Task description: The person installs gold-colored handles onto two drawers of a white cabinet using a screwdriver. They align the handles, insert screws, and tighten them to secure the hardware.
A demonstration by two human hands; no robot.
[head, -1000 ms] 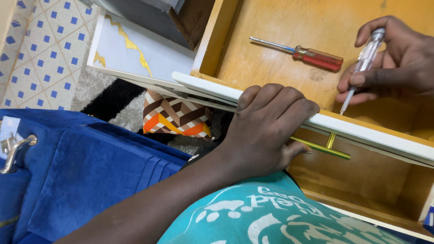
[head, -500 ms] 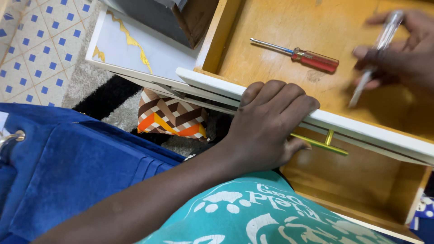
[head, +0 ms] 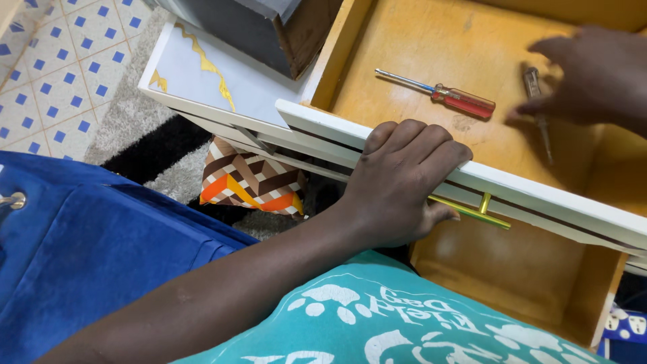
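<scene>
Blue-and-white floor tiles and a shaggy grey-and-black rug lie beyond the left hand, which is curled over the white front of an open wooden drawer, fingers hooked on the rim, thumb just above the slim brass handle. Past those knuckles, on the drawer's bare floor, rests a red-handled screwdriver — untouched. The right hand hovers blurred over a second, slimmer tester screwdriver; whether its fingers pinch the tool I cannot tell. That tool looks light, stiff and thin — likely best taken by its barrel, not its tip. Below the left wrist, a lower drawer stands open, showing nothing inside.
</scene>
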